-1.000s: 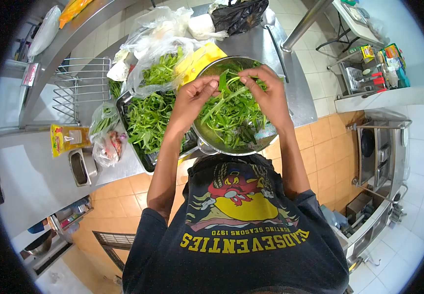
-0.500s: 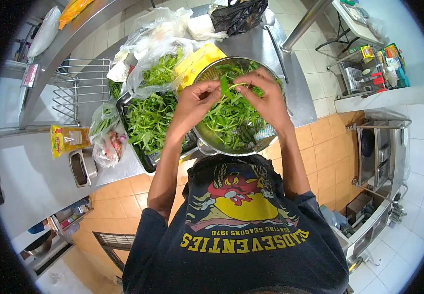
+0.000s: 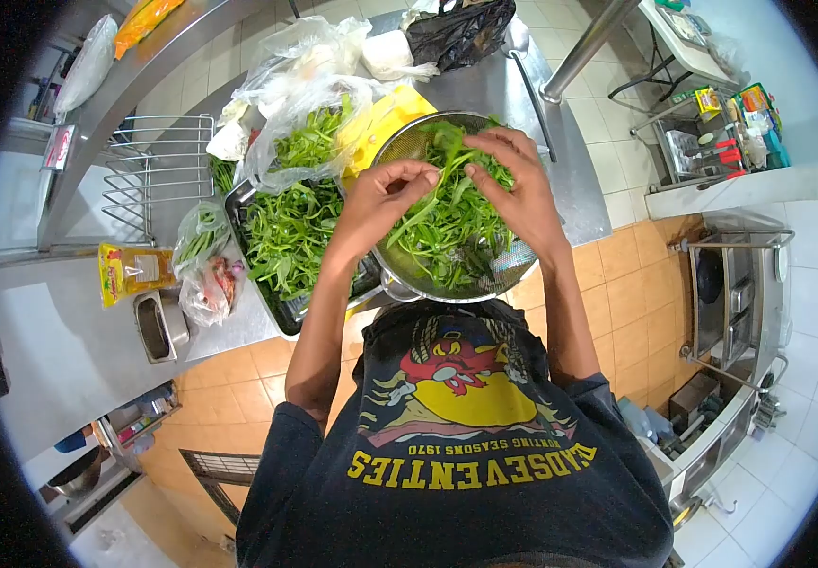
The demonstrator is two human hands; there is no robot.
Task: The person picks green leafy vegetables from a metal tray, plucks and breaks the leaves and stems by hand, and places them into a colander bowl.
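Note:
My left hand (image 3: 385, 204) is closed over the left part of a metal strainer bowl (image 3: 380, 260), thumb and forefinger pinching a leafy green stem (image 3: 446, 159) that looks like water spinach. My right hand (image 3: 520, 185) is bent around the leafy top of the same sprig, its thumb and forefinger a little apart; part of the grip is hidden. Cut or picked greens (image 3: 451, 237) fill much of the strainer below both hands. To the left, a dark rectangular tray (image 3: 286, 327) holds a heap of similar greens (image 3: 290, 232).
Behind the tray lie clear plastic bags (image 3: 305, 62), a yellow sheet (image 3: 385, 118) and a black bag (image 3: 461, 38). A wire rack (image 3: 158, 175), bagged vegetables (image 3: 205, 289) and a yellow oil pouch (image 3: 134, 272) are at left. A ladle (image 3: 532, 95) lies beyond the strainer.
The stem has turned more upright between my hands, with its leaves at the top. My right thumb and forefinger have spread slightly; my left hand has shifted a little right.

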